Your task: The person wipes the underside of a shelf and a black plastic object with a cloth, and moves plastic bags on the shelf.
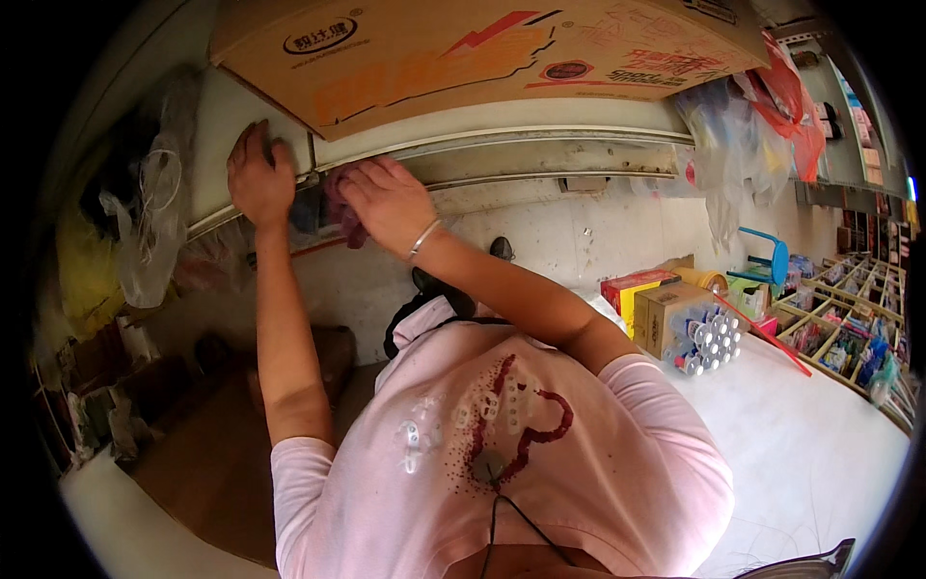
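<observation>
My left hand [260, 177] lies flat with its fingers stretched out on the pale countertop [214, 130], left of a seam in its surface. It holds nothing. My right hand [394, 205], with a silvery bangle at the wrist, is closed over a crumpled purple cloth [349, 214]. The cloth is pressed against the metal edge strip [434, 151] of the counter, just right of the seam, and part of it hangs below. Some of the cloth is hidden under my fingers.
A large cardboard box [463, 68] stands on the counter ahead. Plastic bags hang left [159, 207] and right [719, 135]. On the floor to the right are a pack of bottles [704, 340], a carton [658, 317], a blue stool [772, 256] and divided shelving [839, 328].
</observation>
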Demonstrator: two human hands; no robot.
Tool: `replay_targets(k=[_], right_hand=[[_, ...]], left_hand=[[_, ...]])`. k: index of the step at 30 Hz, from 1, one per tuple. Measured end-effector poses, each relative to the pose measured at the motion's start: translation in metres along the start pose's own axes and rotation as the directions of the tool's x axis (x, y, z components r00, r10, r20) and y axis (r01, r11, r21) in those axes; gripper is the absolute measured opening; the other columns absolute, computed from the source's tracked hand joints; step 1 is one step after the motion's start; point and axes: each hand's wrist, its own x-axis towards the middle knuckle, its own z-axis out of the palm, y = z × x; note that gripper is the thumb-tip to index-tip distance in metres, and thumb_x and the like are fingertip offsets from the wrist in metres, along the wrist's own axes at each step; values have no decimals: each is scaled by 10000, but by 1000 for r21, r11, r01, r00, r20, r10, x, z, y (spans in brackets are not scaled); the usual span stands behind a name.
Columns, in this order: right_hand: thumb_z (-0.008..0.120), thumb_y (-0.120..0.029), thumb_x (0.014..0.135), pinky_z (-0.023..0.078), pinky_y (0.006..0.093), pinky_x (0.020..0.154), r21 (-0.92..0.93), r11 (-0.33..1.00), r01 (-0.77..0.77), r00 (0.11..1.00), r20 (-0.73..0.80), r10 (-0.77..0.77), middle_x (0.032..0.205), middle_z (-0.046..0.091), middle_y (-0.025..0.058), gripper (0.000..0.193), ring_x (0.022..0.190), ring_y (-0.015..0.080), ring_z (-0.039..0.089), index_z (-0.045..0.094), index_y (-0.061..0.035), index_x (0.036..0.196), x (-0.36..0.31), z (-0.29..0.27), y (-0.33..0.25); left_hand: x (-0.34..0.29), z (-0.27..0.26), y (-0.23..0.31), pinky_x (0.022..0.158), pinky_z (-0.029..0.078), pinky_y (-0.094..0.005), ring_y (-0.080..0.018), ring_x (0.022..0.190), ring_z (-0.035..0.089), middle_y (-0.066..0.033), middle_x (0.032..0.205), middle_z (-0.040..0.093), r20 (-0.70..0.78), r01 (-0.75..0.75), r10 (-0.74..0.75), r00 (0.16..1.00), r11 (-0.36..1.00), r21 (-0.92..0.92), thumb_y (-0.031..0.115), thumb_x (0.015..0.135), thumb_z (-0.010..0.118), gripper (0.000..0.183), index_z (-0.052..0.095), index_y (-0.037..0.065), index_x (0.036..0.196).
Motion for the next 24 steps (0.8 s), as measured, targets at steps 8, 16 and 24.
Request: replay_targets(k=[8, 16, 24], right_hand=[[545, -127, 791, 387, 424, 881, -353, 897, -266, 963, -137, 232, 1060, 626, 41, 226, 1092, 205, 551, 588, -111, 1013, -55, -75, 68], [534, -143, 773, 381, 409, 921, -240, 968, -68, 997, -60, 55, 1035, 631, 65, 251, 1046, 241, 551, 579, -82, 1012, -19, -18, 23], [558, -120, 774, 346, 404, 964, -355, 926, -132, 991, -38, 126, 1091, 637, -18, 303, 1077, 156, 553, 600, -177, 1068, -63, -74, 91]], left_hand=[[-2, -1, 0, 958, 421, -436, -321, 1131, 529, -71, 1247, 589, 31, 57, -59, 998, 997, 58, 285, 851, 517, 383, 614, 155, 1198], [4, -1, 15, 950, 418, -442, -337, 1128, 523, -91, 1248, 579, 74, 78, -88, 993, 989, 124, 313, 851, 503, 400, 603, 153, 1203], [3, -9, 13, 950, 419, -451, -359, 1139, 509, -99, 1282, 554, 139, 90, -102, 985, 992, 88, 334, 870, 482, 415, 579, 158, 1234]])
